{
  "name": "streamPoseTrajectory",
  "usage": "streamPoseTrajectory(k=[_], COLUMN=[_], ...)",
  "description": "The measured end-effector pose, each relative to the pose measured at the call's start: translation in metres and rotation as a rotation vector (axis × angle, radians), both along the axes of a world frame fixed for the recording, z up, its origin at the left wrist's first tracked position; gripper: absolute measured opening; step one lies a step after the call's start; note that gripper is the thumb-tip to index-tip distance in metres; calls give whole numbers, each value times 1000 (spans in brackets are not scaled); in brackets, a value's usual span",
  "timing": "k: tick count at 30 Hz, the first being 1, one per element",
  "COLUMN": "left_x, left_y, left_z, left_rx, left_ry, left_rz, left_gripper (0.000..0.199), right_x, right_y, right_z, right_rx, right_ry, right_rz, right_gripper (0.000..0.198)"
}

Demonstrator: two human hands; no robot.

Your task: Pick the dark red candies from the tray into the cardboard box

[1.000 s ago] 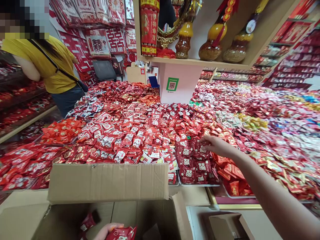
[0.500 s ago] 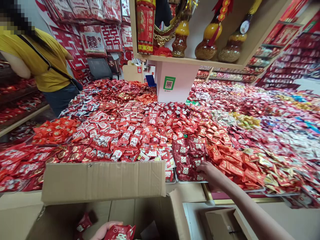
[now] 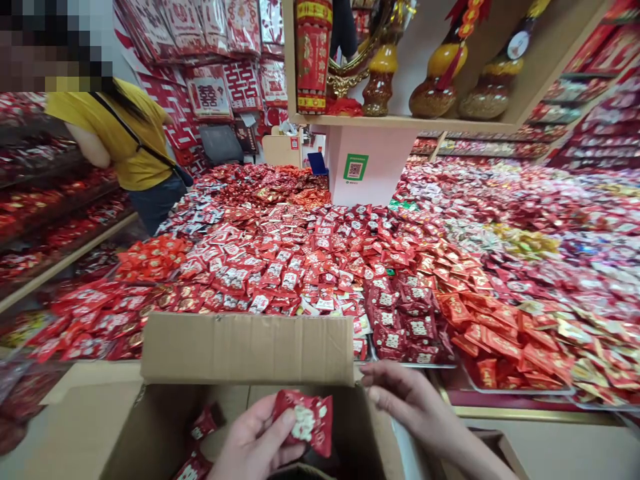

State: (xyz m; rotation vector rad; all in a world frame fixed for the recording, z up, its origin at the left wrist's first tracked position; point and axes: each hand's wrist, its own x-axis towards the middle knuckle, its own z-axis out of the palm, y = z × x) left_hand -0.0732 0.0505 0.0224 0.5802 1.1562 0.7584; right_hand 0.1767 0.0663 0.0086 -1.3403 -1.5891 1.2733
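Left hand [image 3: 255,443] pinches red packet [image 3: 306,419] over cardboard box [image 3: 247,350]; right hand [image 3: 407,400] beside.

Bench: broad bench [image 3: 500,399] heaped with red candy packets [image 3: 320,260]
Behind it: pink pillar with green QR sticker [image 3: 355,167]
Left of pillar: person in yellow shirt [image 3: 125,143]

Shop interior: wooden shelf [image 3: 400,123] on pink pillar [image 3: 370,167], red hangings [image 3: 210,40] covering wall (bright, even light).

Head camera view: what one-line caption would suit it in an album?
Left hand holds red candy packets over an open cardboard box, right hand empty alongside, before a candy display.
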Motion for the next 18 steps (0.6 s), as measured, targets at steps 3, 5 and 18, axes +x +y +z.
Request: streamPoseTrajectory(k=[3, 5, 18], left_x=[15, 19, 31], left_y=[5, 7, 4], left_z=[12, 16, 0], left_rx=[95, 133, 221], left_ry=[-15, -4, -10], left_rz=[-71, -101, -33], left_gripper=[27, 27, 25], right_x=[-46, -61, -75], right_y=[-16, -17, -23], right_z=[5, 3, -17], right_rx=[-131, -134, -33], right_ry=[367, 407, 401], right_rz=[55, -19, -361], right_gripper=[36, 27, 19])
